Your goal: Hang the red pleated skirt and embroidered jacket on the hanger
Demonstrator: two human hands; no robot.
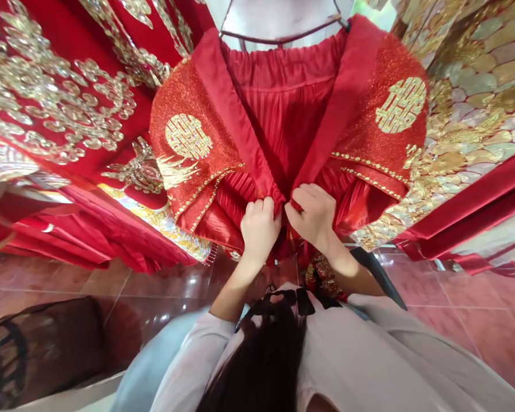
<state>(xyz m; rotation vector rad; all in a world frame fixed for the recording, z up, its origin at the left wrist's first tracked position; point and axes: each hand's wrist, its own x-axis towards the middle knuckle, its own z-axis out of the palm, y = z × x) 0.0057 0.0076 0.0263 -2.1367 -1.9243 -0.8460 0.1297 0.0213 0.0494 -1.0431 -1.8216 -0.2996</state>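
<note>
A red robe with gold embroidery (197,143) hangs on a hanger (278,37) in front of me, over a pleated red skirt (283,109). My left hand (260,226) is closed on the lower end of the robe's left front edge. My right hand (313,214) is closed on the right front edge, just beside it. The two hands almost touch at the middle, where the plain red bands of the robe meet. What lies under the fingers is hidden.
More red and gold embroidered garments hang at the left (55,97) and the right (476,103). The floor is glossy reddish tile (455,309). A dark bag-like object (43,343) sits at the lower left. My hair and pale sleeves fill the bottom.
</note>
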